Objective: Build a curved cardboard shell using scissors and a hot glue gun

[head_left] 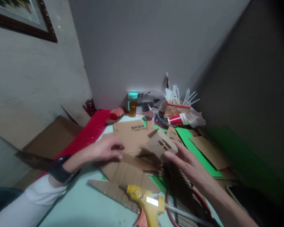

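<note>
My right hand point(182, 156) grips a small folded cardboard box point(159, 143) by its right side; a window-like opening with a light crossbar is cut in the box. My left hand point(109, 148) is half curled with thumb and fingers apart, holding nothing, over the cardboard pieces. Beneath it lies a corrugated cardboard piece point(132, 175). Behind the hands rests a larger flat cardboard sheet point(127, 135) with printed characters. Nearest to me is a yellow hot glue gun point(145, 198), its nozzle to the left and a clear glue stick in its back.
At the back stand a bottle with a turquoise lid point(132, 105) and a box of glue sticks point(176, 108). Red and white paper cups point(177, 119) lie beside it. Green sheets point(198, 151) are to the right, red material point(85, 140) to the left. Pale table surface point(82, 205) shows in front.
</note>
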Available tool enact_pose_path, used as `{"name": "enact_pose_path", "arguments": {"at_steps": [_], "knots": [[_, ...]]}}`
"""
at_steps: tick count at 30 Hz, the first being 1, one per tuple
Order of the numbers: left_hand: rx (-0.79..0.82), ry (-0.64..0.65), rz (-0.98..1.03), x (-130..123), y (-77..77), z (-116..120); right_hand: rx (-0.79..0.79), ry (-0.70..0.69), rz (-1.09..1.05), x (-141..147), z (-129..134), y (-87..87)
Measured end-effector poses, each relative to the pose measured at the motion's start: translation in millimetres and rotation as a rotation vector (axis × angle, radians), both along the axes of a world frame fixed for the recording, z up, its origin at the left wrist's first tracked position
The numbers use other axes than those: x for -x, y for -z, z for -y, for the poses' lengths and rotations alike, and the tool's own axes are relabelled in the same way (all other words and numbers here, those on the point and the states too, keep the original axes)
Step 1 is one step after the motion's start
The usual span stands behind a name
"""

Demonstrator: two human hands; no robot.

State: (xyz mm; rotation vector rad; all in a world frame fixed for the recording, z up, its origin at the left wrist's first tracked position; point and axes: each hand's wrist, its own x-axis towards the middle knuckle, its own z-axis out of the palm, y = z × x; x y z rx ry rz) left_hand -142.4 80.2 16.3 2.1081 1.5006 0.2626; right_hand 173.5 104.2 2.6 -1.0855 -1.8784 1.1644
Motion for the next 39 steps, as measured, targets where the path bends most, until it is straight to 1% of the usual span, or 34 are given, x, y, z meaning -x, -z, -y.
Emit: {"name": "enact_pose_path", "arguments": {"at_steps": [4, 7, 12, 16, 19, 24, 28, 30, 34, 37, 39], "knots": [[0.031, 0.069, -0.064, -4, 4.9, -7, 0.086, -0.01, -0.118, 1, 2, -5.7], [0.032, 0.104, -0.09, -4, 2.6, -10, 0.098, -0.004, -0.154, -1, 3, -6.8], [-0.007, 0.105, -0.065, -2, -15.2, -9, 0.083, 0.005, -0.187, -2, 3, -11.5], [-0.039, 0.09, -0.018, 4, -28.5, -9, 0.031, -0.008, -0.204, -3, -1, -11.1], [-0.107, 0.078, -0.013, 6, -35.3, -8, -0.045, 0.031, -0.153, -4, -3, -8.1], [-0.245, 0.075, -0.013, 9, -45.6, -2, -0.186, 0.153, 0.028, -5, 1, -5.9], [-0.337, 0.057, -0.006, 14, -51.4, 0, -0.243, 0.208, 0.137, -6, 1, -2.6], [-0.378, 0.05, -0.005, 15, -51.2, -1, -0.254, 0.229, 0.177, -7, 0, -0.2], [-0.463, 0.054, -0.015, 12, -45.4, -4, -0.278, 0.235, 0.238, -8, -2, 3.4], [-0.532, 0.046, -0.021, 7, -43.3, -1, -0.302, 0.222, 0.28, -8, -3, 6.5], [-0.592, 0.014, -0.012, 5, -45.2, 3, -0.321, 0.219, 0.309, -7, -5, 10.0]]}}
